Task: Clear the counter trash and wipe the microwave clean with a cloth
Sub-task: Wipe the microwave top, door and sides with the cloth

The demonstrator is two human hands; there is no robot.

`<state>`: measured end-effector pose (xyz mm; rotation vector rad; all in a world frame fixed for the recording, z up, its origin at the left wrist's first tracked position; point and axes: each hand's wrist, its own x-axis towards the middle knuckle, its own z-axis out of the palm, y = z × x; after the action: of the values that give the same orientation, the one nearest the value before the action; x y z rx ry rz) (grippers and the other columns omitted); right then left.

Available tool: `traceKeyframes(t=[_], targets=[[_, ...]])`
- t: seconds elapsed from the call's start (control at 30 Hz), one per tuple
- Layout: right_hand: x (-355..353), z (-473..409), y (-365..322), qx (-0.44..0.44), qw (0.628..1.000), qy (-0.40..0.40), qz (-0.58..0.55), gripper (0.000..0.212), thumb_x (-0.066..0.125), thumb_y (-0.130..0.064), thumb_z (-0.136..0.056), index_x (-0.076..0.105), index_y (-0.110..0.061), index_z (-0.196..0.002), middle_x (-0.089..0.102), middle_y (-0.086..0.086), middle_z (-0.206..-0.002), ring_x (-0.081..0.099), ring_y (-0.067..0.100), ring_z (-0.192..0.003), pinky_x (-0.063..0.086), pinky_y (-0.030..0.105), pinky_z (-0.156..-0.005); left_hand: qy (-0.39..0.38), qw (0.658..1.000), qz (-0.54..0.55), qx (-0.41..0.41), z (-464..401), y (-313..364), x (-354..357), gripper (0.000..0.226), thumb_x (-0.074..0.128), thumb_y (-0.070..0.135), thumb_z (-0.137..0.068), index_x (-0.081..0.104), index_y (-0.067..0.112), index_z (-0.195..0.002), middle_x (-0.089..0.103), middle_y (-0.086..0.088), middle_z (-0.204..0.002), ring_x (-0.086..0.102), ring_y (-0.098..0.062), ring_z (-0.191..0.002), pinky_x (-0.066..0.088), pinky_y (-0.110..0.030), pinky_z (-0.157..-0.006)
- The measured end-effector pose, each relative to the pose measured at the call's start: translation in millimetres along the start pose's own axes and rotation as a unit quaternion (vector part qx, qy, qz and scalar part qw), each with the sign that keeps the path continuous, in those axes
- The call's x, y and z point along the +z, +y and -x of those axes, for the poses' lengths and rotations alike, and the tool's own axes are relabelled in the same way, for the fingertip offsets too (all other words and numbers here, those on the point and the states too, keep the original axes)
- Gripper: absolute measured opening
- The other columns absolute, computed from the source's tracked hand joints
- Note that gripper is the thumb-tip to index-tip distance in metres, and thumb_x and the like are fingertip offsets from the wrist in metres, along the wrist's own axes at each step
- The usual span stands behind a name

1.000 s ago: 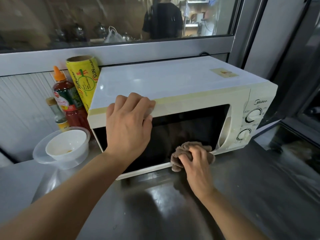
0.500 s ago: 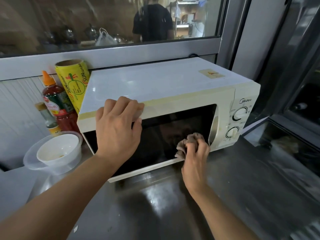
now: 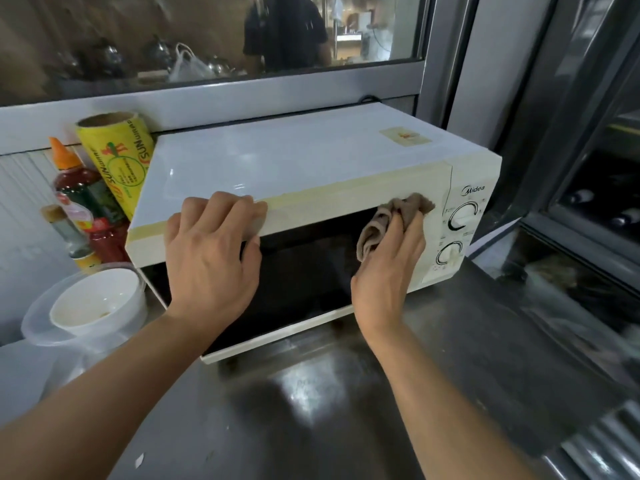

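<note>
White top on the microwave (image 3: 277,157), creamy yellowed front, a black glass door, two white dials ringed in black, and a small tan sticker (image 3: 405,136) with a red mark on the lid. The cloth (image 3: 391,220) is a dull grey-brown. Over on the left, a bright yellow wrap roll (image 3: 117,161) with green circle and red lettering, a red sauce bottle (image 3: 83,199) capped in orange, a white bowl (image 3: 95,301) sitting inside a clear plastic container (image 3: 34,327). The counter (image 3: 311,410) is dark grey steel with bright glare.
</note>
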<state>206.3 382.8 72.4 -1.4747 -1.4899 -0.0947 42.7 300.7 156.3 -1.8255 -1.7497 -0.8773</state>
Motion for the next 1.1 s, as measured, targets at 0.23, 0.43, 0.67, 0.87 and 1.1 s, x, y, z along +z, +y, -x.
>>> traceKeyframes(t=[0.23, 0.43, 0.67, 0.87, 1.1], targets=[[23.7, 50.2, 29.8, 0.006, 0.999, 0.011, 0.034, 0.047, 0.057, 0.011, -0.085, 0.043, 0.011, -0.130, 0.033, 0.031, -0.141, 0.035, 0.037, -0.135, 0.029, 0.037, -0.113, 0.020, 1.000, 0.007, -0.007, 1.1, 0.4, 2.6, 0.032, 0.062, 0.004, -0.074, 0.061, 0.009, -0.105, 0.061, -0.008, -0.103, 0.048, -0.035, -0.092, 0.032, -0.039, -0.075], [23.7, 62.7, 52.1, -0.008, 0.997, -0.043, 0.062, 0.051, 0.066, 0.012, -0.077, 0.049, 0.009, -0.125, 0.042, 0.025, -0.138, 0.045, 0.032, -0.128, 0.041, 0.033, -0.103, 0.020, 1.000, 0.012, -0.014, 1.2, 1.6, 2.6, 0.030, 0.062, 0.003, -0.073, 0.061, 0.009, -0.103, 0.060, -0.008, -0.102, 0.047, -0.034, -0.091, 0.030, -0.036, -0.074], [30.9, 94.5, 56.9, 0.034, 0.992, -0.118, 0.022, 0.081, 0.065, 0.017, -0.071, 0.031, 0.000, -0.143, 0.023, 0.010, -0.153, 0.028, 0.025, -0.140, 0.043, 0.038, -0.104, 0.025, 1.000, 0.011, -0.006, 0.2, -0.2, 0.4, 0.030, 0.063, 0.002, -0.072, 0.063, 0.009, -0.100, 0.061, -0.008, -0.097, 0.049, -0.035, -0.088, 0.032, -0.038, -0.072], [21.9, 81.5, 53.2, 0.098, 0.989, -0.103, -0.030, 0.069, 0.066, 0.017, -0.064, 0.046, -0.001, -0.128, 0.035, 0.012, -0.145, 0.036, 0.028, -0.135, 0.030, 0.028, -0.108, 0.012, 0.999, 0.031, 0.005, 1.4, -3.7, -5.1, 0.033, 0.057, 0.000, -0.075, 0.064, 0.010, -0.106, 0.064, -0.007, -0.102, 0.050, -0.033, -0.090, 0.035, -0.038, -0.074], [25.9, 111.8, 3.8, 0.084, 0.983, -0.161, -0.022, 0.075, 0.063, 0.012, -0.066, 0.039, 0.002, -0.137, 0.031, 0.014, -0.147, 0.031, 0.027, -0.136, 0.028, 0.030, -0.112, -0.034, 0.995, 0.085, 0.046, 8.2, -25.6, -31.9, 0.051, 0.052, -0.008, -0.076, 0.054, 0.004, -0.126, 0.056, -0.013, -0.130, 0.048, -0.035, -0.118, 0.036, -0.040, -0.097]])
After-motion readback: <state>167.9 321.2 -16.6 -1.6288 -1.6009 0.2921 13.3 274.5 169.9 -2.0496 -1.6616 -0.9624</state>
